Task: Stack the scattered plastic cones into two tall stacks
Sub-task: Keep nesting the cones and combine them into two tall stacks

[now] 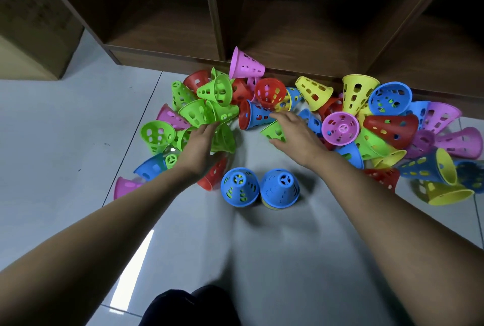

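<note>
Several perforated plastic cones in green, red, blue, pink and yellow lie scattered on the floor against a wooden shelf unit. Two short stacks stand upright in front of me, each topped by a blue cone: the left stack point(239, 186) and the right stack point(280, 188), which shows a yellow rim at its base. My left hand point(201, 144) reaches into the green cluster and grips a blurred green cone point(224, 139). My right hand point(294, 134) lies over another green cone point(273, 131), fingers above it and thumb below, beside a blue cone with a red one nested inside point(255, 116).
The wooden shelf unit point(288, 45) with open compartments backs the pile. A cardboard box point(31, 37) stands at far left. Grey floor tiles point(65, 129) spread to the left and towards me. My dark-clothed knee point(191, 307) shows at the bottom edge.
</note>
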